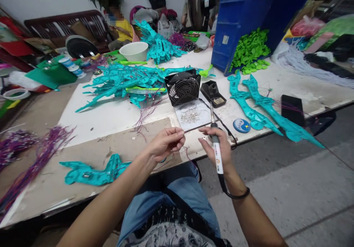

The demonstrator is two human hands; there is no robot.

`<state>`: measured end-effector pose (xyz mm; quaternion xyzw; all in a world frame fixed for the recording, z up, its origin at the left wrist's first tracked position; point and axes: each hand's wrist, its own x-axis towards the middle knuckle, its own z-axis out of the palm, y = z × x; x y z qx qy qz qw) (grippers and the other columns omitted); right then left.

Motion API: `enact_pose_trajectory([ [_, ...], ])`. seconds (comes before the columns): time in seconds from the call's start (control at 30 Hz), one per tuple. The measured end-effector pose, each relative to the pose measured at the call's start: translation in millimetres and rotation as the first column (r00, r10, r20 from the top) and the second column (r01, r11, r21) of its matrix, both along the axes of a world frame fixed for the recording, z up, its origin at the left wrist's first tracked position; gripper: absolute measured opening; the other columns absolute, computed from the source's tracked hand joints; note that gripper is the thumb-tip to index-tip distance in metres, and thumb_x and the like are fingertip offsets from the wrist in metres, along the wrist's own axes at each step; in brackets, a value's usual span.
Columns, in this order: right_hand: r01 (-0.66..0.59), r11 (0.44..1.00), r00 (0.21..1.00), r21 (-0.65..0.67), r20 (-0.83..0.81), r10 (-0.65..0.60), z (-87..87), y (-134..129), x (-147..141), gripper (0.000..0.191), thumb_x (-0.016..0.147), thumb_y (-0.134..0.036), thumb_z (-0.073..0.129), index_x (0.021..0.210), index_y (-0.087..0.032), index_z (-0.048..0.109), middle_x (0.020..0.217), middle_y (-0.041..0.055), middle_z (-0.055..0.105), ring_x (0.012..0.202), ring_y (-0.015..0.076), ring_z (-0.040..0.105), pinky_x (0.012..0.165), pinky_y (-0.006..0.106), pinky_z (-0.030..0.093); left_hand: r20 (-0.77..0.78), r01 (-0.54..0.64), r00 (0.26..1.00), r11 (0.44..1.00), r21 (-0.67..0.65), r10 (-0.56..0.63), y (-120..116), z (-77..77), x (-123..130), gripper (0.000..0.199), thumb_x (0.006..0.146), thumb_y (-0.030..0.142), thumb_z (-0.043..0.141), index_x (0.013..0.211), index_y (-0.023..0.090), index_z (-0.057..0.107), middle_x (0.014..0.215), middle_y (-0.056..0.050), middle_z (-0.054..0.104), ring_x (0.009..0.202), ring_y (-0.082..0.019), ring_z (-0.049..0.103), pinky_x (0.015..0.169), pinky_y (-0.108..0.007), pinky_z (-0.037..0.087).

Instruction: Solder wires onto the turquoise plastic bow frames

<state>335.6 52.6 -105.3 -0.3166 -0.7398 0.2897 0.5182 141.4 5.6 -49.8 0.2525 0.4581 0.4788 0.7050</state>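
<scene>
My right hand [219,147] is wrapped round a soldering iron [218,153], its metal tip pointing away from me and its cord running down past my wrist. My left hand [169,143] is closed in a pinch near the table's front edge, and thin wires hang just below it. What the fingertips pinch is too small to make out. Left of that hand, partly behind my forearm, lies a turquoise plastic part [91,173]. Ahead of the hands are a black fan [184,88], a soldering iron stand [213,92] and a round blue tin [241,125].
A pile of turquoise parts [118,81] covers the table's middle. Two long turquoise pieces [262,103] and a black phone [293,108] lie right. Purple wire bundles [41,158] lie left. A blue crate [231,25] holds green pieces [249,51]. A person in yellow [123,29] sits behind.
</scene>
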Motion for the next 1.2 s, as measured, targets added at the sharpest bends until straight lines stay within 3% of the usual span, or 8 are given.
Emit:
enact_pose_trajectory([
  [0.1,-0.106,0.993,0.992,-0.055,-0.081,0.101,10.7,-3,-24,0.03,0.082,-0.02,0.065,0.105,-0.025,0.046,0.1,0.0032,0.065,0.084,0.0147,0.064,0.078,0.033,0.053,0.011,0.01,1.0,1.0,-0.004,-0.01,0,-3.6,2,0.034,0.066,0.037,0.079,0.072,0.013,0.056,0.059,0.001,0.058,0.042,-0.004,0.042,0.039,-0.016,0.024],
  [0.27,-0.088,0.996,0.996,-0.015,-0.033,0.087,6.6,6,-37,0.021,0.085,-0.02,0.061,0.102,-0.025,0.051,0.09,0.0,0.064,0.074,0.0126,0.062,0.072,0.029,0.052,-0.006,0.022,1.0,1.0,-0.02,-0.022,7,-3.1,-2,0.036,0.062,0.038,0.081,0.071,0.013,0.056,0.059,0.001,0.058,0.042,-0.004,0.044,0.038,-0.016,0.023],
  [0.4,-0.032,0.999,0.999,-0.041,0.019,0.033,-4.1,16,-45,0.016,0.085,-0.023,0.061,0.099,-0.023,0.053,0.087,-0.0002,0.065,0.075,0.0133,0.064,0.072,0.027,0.052,-0.204,-0.051,0.978,0.999,-0.014,0.047,17,-10.2,-11,0.037,0.06,0.04,0.08,0.073,0.014,0.058,0.062,-0.001,0.063,0.047,-0.007,0.051,0.043,-0.018,0.034],
  [0.5,0.004,1.0,0.997,-0.029,0.072,-0.002,-15.4,24,-53,0.012,0.086,-0.022,0.058,0.097,-0.023,0.054,0.087,0.0001,0.064,0.075,0.0138,0.063,0.071,0.027,0.051,-0.365,-0.096,0.925,0.995,0.041,0.105,27,-23.2,-18,0.032,0.062,0.038,0.077,0.071,0.013,0.06,0.06,-0.001,0.063,0.047,-0.007,0.051,0.047,-0.019,0.039],
  [0.67,-0.015,0.999,0.979,-0.042,0.202,0.023,-33.9,39,-62,0.012,0.089,-0.02,0.053,0.1,-0.023,0.055,0.089,0.0015,0.062,0.082,0.0157,0.06,0.074,0.029,0.048,-0.489,-0.1,0.865,0.994,0.048,0.111,47,-48.2,-27,0.022,0.066,0.033,0.071,0.068,0.014,0.06,0.057,0.0,0.06,0.048,-0.009,0.049,0.048,-0.021,0.037],
  [0.9,-0.019,0.999,0.909,0.036,0.417,0.002,-40.0,49,-65,0.016,0.09,-0.017,0.051,0.104,-0.019,0.057,0.093,0.0056,0.063,0.088,0.0209,0.058,0.078,0.036,0.044,-0.758,0.057,0.648,0.988,0.145,0.074,63,-71.2,-34,0.009,0.072,0.022,0.06,0.068,0.015,0.064,0.059,0.001,0.06,0.056,-0.011,0.051,0.055,-0.023,0.038],
  [1.07,0.022,0.999,0.973,0.034,0.231,-0.029,-30.5,37,-51,0.027,0.09,-0.022,0.055,0.116,-0.02,0.058,0.096,0.0066,0.064,0.09,0.0195,0.06,0.082,0.035,0.049,-0.805,0.093,0.589,0.985,0.145,0.063,62,-78.9,-35,0.01,0.076,0.023,0.06,0.072,0.015,0.065,0.067,0.0,0.065,0.064,-0.013,0.057,0.06,-0.024,0.04],
  [1.2,0.077,0.997,0.992,-0.023,0.106,-0.074,-22.1,18,-31,0.036,0.091,-0.029,0.053,0.126,-0.02,0.057,0.098,0.0078,0.064,0.08,0.0179,0.061,0.075,0.034,0.052,-0.816,0.118,0.575,0.979,0.164,0.067,60,-82.0,-35,0.01,0.078,0.023,0.06,0.073,0.015,0.065,0.069,0.0,0.067,0.065,-0.014,0.059,0.06,-0.024,0.041],
])
